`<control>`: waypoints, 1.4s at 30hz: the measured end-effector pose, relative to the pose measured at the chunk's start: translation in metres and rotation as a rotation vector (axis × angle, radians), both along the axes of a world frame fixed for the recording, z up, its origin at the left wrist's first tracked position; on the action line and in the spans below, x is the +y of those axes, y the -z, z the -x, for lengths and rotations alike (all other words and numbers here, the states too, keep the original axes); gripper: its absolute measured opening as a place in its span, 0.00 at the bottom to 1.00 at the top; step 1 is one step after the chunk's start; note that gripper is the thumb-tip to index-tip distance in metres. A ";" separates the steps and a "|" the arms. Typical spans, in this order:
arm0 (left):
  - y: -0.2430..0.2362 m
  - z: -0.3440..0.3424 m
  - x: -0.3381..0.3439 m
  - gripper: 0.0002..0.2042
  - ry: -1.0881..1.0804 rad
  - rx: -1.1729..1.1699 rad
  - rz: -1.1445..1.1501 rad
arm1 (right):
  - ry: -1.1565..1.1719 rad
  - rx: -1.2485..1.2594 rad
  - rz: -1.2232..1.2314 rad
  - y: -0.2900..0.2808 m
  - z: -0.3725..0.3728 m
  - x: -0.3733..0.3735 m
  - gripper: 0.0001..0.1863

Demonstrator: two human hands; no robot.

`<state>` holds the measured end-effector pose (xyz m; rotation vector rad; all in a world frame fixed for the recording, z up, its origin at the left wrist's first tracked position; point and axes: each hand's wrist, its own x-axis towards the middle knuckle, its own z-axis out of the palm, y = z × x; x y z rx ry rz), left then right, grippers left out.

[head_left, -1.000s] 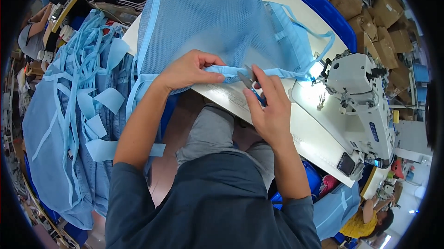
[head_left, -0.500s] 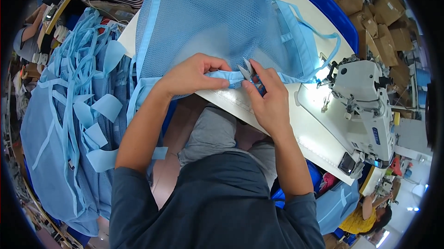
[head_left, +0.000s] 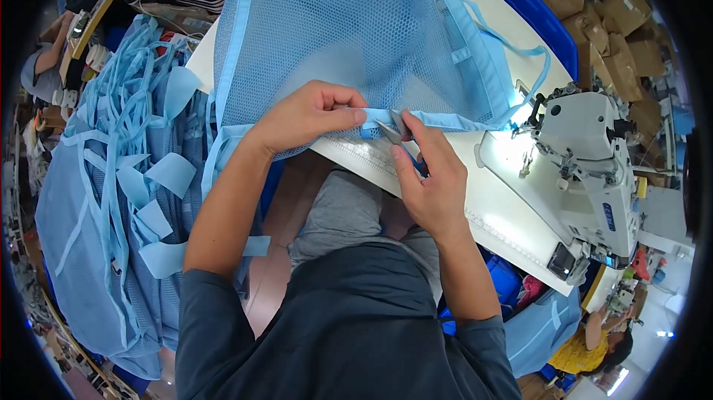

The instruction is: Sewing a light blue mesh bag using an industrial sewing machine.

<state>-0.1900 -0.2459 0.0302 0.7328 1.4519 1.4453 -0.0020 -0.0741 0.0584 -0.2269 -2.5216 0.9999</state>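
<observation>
Far left of the sewing table [head_left: 490, 207]: a heaped pile of light blue mesh pieces and loose straps [head_left: 111, 177], spilling down below the table's edge, filling most of the room on that side. Above that pile, a shelf corner with small items, too small to tell.

Draped over the table's left end and hanging past its near edge: a light blue mesh bag [head_left: 349, 28], its solid blue binding strip [head_left: 445, 119] running along the lower hem, parallel to the table's front edge.

On that strip, left of the table's middle: left hand [head_left: 308, 114], fingers curled down, pinching the binding and hem flat against the table's near edge. Just beside it, nearly touching fingertip to fingertip: right hand [head_left: 431, 177], closed around a small pair of thread snips [head_left: 390, 132], metal blades pointing toward the strip between the two hands; blades narrow, whether biting on a thread impossible to tell. Bare white tabletop under the right wrist, with a printed ruler along the front edge.

Right of the hands, on the table's far right end: a white sewing machine [head_left: 587, 162], lamp lit over the needle area, a clear patch of table between it and the right hand. Behind the table, a blue rim [head_left: 535, 14] and stacked cardboard boxes [head_left: 609, 6]. Below the table's right corner, another person in yellow [head_left: 587, 344], well apart.
</observation>
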 end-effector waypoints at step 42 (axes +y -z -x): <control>0.002 0.002 -0.001 0.11 0.010 0.060 -0.015 | 0.044 0.196 -0.277 0.022 0.009 -0.014 0.22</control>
